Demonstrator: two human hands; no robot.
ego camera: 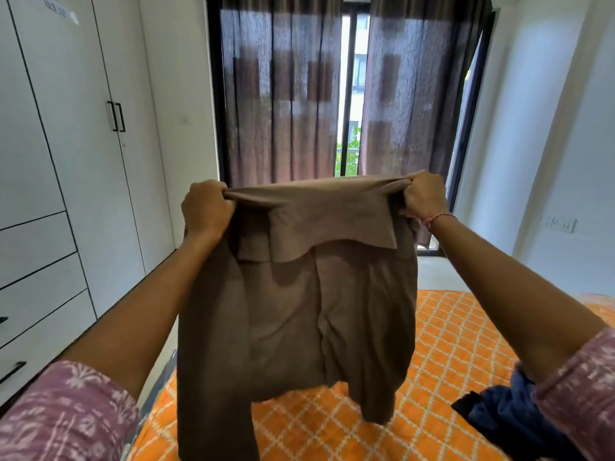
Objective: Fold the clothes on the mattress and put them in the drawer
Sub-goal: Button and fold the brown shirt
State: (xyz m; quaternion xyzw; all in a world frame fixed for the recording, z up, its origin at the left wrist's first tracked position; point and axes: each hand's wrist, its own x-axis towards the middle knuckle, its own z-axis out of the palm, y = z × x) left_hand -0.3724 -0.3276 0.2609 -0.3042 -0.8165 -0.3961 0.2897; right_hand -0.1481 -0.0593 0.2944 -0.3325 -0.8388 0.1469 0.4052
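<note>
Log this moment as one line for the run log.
left hand grips brown garment | right hand grips it | held above mattress

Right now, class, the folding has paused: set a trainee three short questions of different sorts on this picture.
1. True or false: both hands grip the brown garment.
2. What colour is the bedcover?
3. The blue cloth lies: A) on the bed, B) in a drawer, C) in the left hand.

Key: 1 true, the right hand grips it too; 2 orange; 3 A.
</note>
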